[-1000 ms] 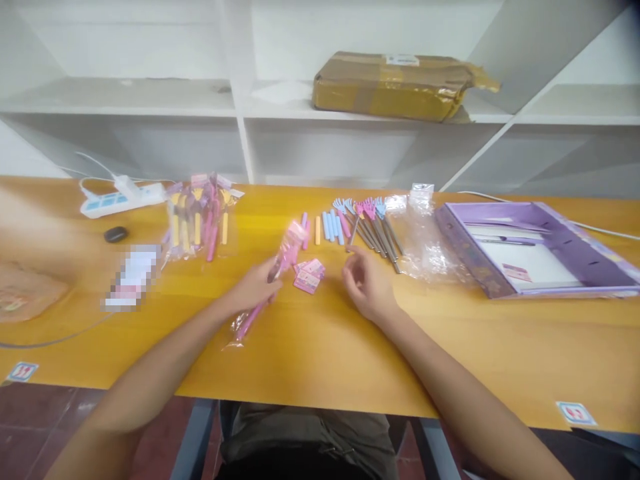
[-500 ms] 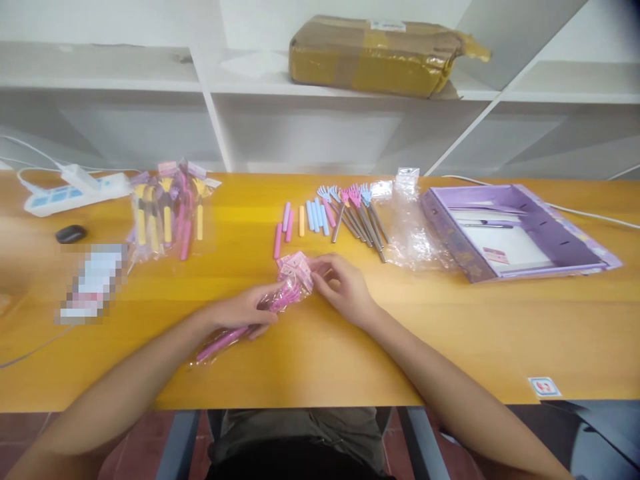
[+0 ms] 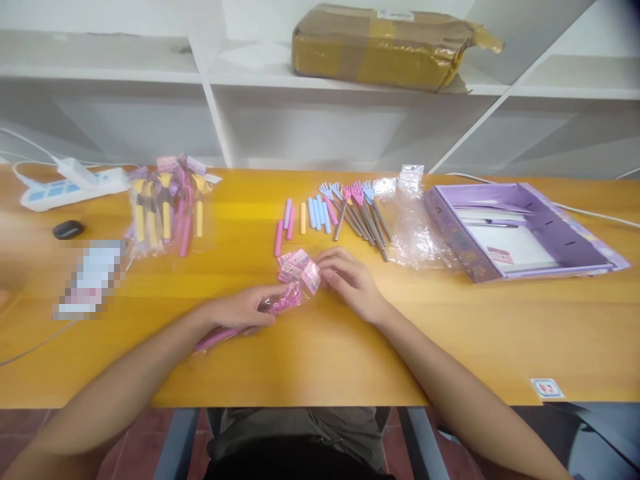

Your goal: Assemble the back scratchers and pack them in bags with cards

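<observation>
Pink scratcher (image 3: 217,339): slim, with a fingered, hand-shaped head; slanted, head pointing away and to the right, handle end nearer and to the left, gripped about its middle.
Clear bag (image 3: 302,297): glossy and crinkled, around the scratcher, its head end beside the cards.
Pink printed cards (image 3: 295,261): overlapped loosely beyond the head; the rightmost stood askew, whether bagged was unclear.

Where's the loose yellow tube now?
In the head view, the loose yellow tube lies near centre, just left of the blue tubes and right of a pink tube.
</observation>
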Tool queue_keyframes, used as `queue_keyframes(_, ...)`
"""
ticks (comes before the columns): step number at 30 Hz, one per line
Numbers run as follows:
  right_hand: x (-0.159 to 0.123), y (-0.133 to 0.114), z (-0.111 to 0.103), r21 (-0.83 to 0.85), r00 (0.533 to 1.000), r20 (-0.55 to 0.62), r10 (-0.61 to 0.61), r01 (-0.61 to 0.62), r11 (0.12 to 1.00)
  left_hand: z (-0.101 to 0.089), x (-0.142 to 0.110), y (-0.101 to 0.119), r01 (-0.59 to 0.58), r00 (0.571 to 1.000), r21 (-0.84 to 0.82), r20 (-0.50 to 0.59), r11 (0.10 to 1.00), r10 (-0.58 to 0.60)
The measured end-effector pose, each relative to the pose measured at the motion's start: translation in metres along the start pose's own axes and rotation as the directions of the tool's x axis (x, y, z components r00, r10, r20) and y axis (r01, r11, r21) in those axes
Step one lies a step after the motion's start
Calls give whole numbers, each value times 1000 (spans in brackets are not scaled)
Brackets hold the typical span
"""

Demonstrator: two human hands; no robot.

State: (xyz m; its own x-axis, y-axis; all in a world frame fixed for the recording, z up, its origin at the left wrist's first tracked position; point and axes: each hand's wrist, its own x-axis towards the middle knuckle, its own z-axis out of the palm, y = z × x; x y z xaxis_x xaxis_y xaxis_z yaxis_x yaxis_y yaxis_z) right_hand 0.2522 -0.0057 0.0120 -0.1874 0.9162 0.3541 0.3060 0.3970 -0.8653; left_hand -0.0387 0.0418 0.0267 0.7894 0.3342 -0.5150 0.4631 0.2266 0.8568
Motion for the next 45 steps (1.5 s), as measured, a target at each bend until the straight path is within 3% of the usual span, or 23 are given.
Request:
queue_keyframes(3,2,6,-5,77,997,12,81,-82,994,-1,-1,0,-11,1000,15,8,1000,11)
queue_keyframes(5,6,15,-11,118,988,-50,143,-136,984,-3,-2,-1,-36,998,31,47,999,34)
queue_keyframes(8,13,26,-16,203,951,-192,244,-205,958,-6,-3,0,-86,978,44,193,995,76)
queue_keyframes(10,18,30,-13,184,939,-209,274,-237,954,-7,-4,3,-100,946,38,312,994,83)
queue_keyframes(13,22,29,-3,-63,954,-221,202,-220,973,-7,-5,8,-72,909,19,413,997,58)
queue_keyframes(15,20,24,-1,-254,951,-304,64,-146,956,-6,-4,10,-44,908,-28,416,999,52)
queue_keyframes(17,16,16,-3,-318,948,-314,-49,-57,946,-6,-3,8,-20,914,-106,400,994,61)
queue_keyframes(18,12,12,-4,-285,969,-238,-60,-10,958,-6,-2,7,-14,917,-149,392,989,72)
queue_keyframes(20,5,2,-3,-131,999,43,-24,29,991,-5,-1,3,-11,925,-222,368,975,94)
queue_keyframes(22,-1,-8,6,29,950,311,17,-28,999,-4,1,0,-14,936,-264,336,964,106)
queue_keyframes(24,-5,-15,16,134,922,382,65,-125,983,-4,4,-2,-15,946,-270,309,963,101)
queue_keyframes(26,-6,-17,18,182,951,279,135,-190,965,-4,6,-2,-13,945,-234,314,972,88)
queue_keyframes(28,-3,-18,7,171,981,-45,188,-178,969,-5,7,-3,-5,927,-204,365,979,81)
queue_keyframes(29,-1,-19,-2,140,946,-272,175,-141,980,-7,7,-4,-2,915,-209,395,978,87)
queue_keyframes(30,0,-21,-13,93,869,-476,138,-106,990,-8,7,-4,0,903,-223,419,975,96)
queue_keyframes(31,1,-23,-23,38,800,-593,91,-85,996,-9,7,-5,3,896,-243,432,970,106)
queue_keyframes(32,2,-26,-32,-10,793,-607,59,-83,997,-11,6,-5,6,892,-259,438,966,112)
queue_keyframes(35,4,-34,-47,-31,855,-517,29,-53,998,-12,6,-4,25,893,-245,442,969,88)
queue_keyframes(38,6,-32,-45,85,730,-683,11,64,994,-9,7,-3,30,908,-254,412,967,80)
queue_keyframes(39,7,-29,-42,126,742,-670,37,65,990,-7,8,-4,24,914,-262,396,965,85)
queue_keyframes(42,9,-16,-32,204,925,-352,146,-77,976,-4,10,-8,3,930,-300,352,954,108)
queue_keyframes(44,15,-5,-40,234,946,-276,173,-108,966,-4,11,-10,10,934,-338,338,941,111)
queue_keyframes(45,19,0,-52,246,926,-334,174,-93,965,-5,11,-10,26,934,-347,343,937,101)
